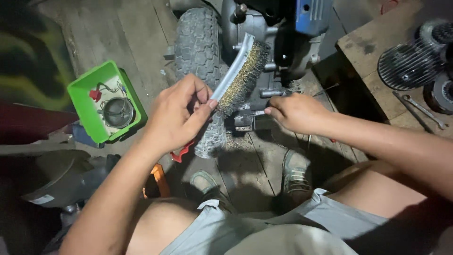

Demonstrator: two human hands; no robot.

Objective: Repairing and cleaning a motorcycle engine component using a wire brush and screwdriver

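My left hand grips the pale curved handle of a wire brush, whose brass bristles face the small engine in front of me. My right hand rests with its fingertips on a metal part low on the engine, just right of the brush. A knobby rubber tyre stands upright beside the engine, partly behind my left hand.
A green plastic tray with a metal ring and small wired parts sits on the wooden floor at left. A wooden bench at right carries finned engine parts and a spanner. My knees and shoes fill the lower view.
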